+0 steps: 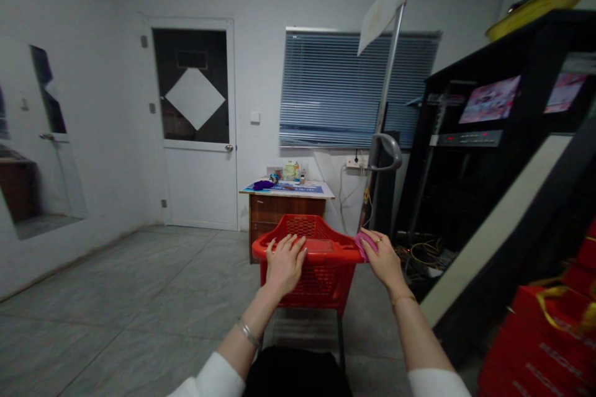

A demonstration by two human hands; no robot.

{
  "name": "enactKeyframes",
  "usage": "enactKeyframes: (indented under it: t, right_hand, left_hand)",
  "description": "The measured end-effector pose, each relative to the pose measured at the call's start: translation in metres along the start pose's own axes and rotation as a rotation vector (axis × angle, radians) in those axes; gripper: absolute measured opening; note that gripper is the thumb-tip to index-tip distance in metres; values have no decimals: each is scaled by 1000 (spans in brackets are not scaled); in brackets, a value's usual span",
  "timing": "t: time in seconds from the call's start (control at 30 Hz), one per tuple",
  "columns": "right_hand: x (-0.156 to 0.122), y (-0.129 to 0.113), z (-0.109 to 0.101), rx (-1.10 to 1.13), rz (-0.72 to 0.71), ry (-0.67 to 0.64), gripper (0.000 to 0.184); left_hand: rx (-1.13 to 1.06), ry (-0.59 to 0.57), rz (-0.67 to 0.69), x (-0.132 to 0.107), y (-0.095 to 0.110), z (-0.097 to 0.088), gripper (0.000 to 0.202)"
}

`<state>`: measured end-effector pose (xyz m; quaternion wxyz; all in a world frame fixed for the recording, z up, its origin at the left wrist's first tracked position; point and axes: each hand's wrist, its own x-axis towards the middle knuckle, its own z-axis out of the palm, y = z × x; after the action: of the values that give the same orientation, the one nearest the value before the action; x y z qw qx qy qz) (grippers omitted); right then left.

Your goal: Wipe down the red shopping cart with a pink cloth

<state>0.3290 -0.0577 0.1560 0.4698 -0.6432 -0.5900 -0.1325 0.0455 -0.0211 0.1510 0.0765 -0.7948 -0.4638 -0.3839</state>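
A red plastic shopping cart [321, 282] stands right in front of me. My left hand [282, 265] lies on the left part of its handle bar, fingers stretched out and somewhat apart. At the bar's right end, my right hand [383, 260] is closed on a pink cloth [365, 247] and presses it against the handle. Its palm side is hidden.
Beyond the cart is a small wooden desk [288, 206] with a purple cloth [263, 185] and small items. A black rack [526, 53] with screens, cables, a leaning panel [500, 229] and red bags [535, 347] fill the right. A white door [200, 189] is at left.
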Motion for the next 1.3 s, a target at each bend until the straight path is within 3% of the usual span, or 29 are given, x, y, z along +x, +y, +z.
enactKeyframes:
  t: [0.1, 0.2, 0.33, 0.4, 0.47, 0.53, 0.67, 0.73, 0.8, 0.97, 1.07, 1.13, 1.3]
  right_hand:
    - [-5, -6, 7, -26, 48, 71, 43]
    - [-20, -43, 24, -51, -49, 131, 40]
    - [-31, -102, 44, -52, -296, 34, 38]
    - [-28, -114, 45, -62, -372, -27, 39]
    - [-22, -104, 38, -70, -391, -64, 39]
    - [-15, -77, 25, -80, -357, -77, 38]
    - [-6, -11, -6, -82, -188, -59, 38]
    - [-7, 2, -12, -81, -120, -26, 41]
    - [-9, -6, -8, -113, -96, 2, 41]
    - [-18, -73, 21, -161, -214, -29, 38]
    - [-20, -93, 27, -139, -287, -36, 40]
    - [-19, -84, 22, -133, -303, -46, 40]
    - [-11, -27, -1, -130, -165, -13, 39]
  left_hand:
    - [7, 10, -3, 0, 1, 1, 37]
    - [7, 8, -8, 0, 1, 2, 37]
    - [21, 4, -1, 0, -2, 3, 37]
    - [22, 0, 10, 0, -3, 2, 37]
    - [16, -5, 15, 0, -5, 1, 37]
    - [9, -6, 16, 0, -7, 0, 37]
    - [1, 5, 16, 0, -7, 0, 36]
    - [2, 13, 13, 0, -5, 2, 36]
    - [7, 17, 13, 0, -2, 3, 36]
    - [40, 35, 35, -2, -2, 3, 36]
    - [60, 50, 53, -4, -5, 0, 36]
    - [59, 51, 60, -4, -7, -1, 36]
    - [29, 53, 51, -3, -8, 0, 34]
